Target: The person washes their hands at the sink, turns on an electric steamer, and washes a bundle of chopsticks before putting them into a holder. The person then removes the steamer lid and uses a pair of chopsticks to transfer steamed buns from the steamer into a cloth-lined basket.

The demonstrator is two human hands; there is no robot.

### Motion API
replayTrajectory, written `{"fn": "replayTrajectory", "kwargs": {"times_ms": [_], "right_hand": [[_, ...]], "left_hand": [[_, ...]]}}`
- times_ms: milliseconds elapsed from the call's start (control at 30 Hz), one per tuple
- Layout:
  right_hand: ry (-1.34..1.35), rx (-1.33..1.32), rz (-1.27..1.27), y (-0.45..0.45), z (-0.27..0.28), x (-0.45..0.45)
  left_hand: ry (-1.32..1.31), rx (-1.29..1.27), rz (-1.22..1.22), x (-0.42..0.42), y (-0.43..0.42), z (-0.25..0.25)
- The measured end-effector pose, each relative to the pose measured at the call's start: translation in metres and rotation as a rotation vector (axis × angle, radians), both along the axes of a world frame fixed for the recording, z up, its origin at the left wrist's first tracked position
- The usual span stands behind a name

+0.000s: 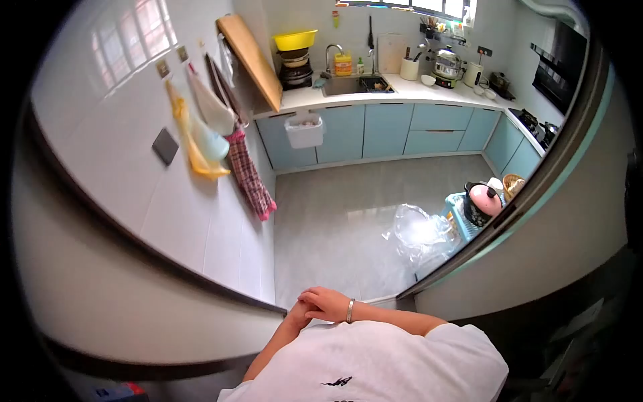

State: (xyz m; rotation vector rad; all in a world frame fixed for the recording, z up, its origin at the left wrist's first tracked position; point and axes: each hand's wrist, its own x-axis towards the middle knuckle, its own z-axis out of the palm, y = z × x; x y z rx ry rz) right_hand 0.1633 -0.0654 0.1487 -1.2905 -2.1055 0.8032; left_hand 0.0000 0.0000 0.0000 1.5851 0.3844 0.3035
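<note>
My right hand, with a silver bracelet at the wrist, lies across my left hand in front of my white shirt. Its fingers are together and curled over the left hand. The left hand's fingers are mostly hidden beneath it. I see no object in either hand. Both hands are at the kitchen doorway, above the grey tiled floor.
Clear plastic sheeting lies on the floor beside a blue rack bearing a pink-lidded pot. Blue cabinets line the back, with a sink above. Aprons and bags hang left. A door frame edges the right.
</note>
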Motion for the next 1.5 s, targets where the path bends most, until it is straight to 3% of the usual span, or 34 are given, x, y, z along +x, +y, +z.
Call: {"fn": "replayTrajectory", "kwargs": {"times_ms": [67,100,167,300,400,500,567,633,667,700,767,800,900,967,1133,1233,1500], "right_hand": [[0.073,-0.024,0.025,0.005,0.005,-0.014],[-0.009,0.016,0.012,0.074,0.015,0.077],[0.023,0.028,0.0,0.094,0.011,0.085],[0.021,-0.021,-0.087,0.131,0.016,0.104],[0.005,-0.04,-0.109,0.161,0.021,0.13],[0.022,-0.028,-0.091,0.198,0.007,0.156],[0.127,-0.021,-0.106,0.224,-0.004,0.173],[0.097,0.012,-0.147,0.26,-0.007,0.195],[0.082,0.049,-0.177,0.278,-0.009,0.203],[0.078,0.048,-0.188,0.298,-0.004,0.215],[0.16,0.163,-0.286,0.343,0.01,0.225],[0.104,0.124,-0.295,0.362,0.022,0.239],[0.144,0.209,-0.368,0.41,0.05,0.264],[0.134,0.218,-0.39,0.446,0.052,0.282],[0.021,0.475,-0.567,0.517,0.04,0.302],[-0.127,0.542,-0.512,0.535,0.039,0.338],[-0.065,0.49,-0.626,0.6,0.004,0.435]], "left_hand": [[-0.122,-0.666,0.112,-0.021,0.005,0.013],[-0.199,-0.63,0.069,0.082,0.078,0.027],[-0.128,-0.759,0.064,0.087,0.098,0.058],[-0.157,-0.656,-0.017,0.106,0.134,0.036],[-0.124,-0.887,0.018,0.135,0.164,0.034],[-0.113,-0.648,-0.096,0.159,0.201,0.038],[-0.017,-0.806,0.075,0.18,0.227,0.04],[-0.128,-0.224,0.01,0.211,0.268,0.013],[-0.128,0.215,-0.019,0.218,0.293,0.008],[-0.111,-0.046,0.003,0.234,0.32,-0.002],[-0.235,-0.284,-0.025,0.251,0.375,0.015],[-0.25,-0.274,-0.045,0.27,0.4,0.031],[-0.07,-0.855,0.047,0.317,0.454,0.077],[-0.113,-0.968,0.063,0.362,0.493,0.096],[-0.252,-1.089,0.062,0.427,0.548,0.124],[-0.301,-1.117,0.07,0.453,0.562,0.133],[-0.392,-1.044,0.018,0.516,0.609,0.147]]}}
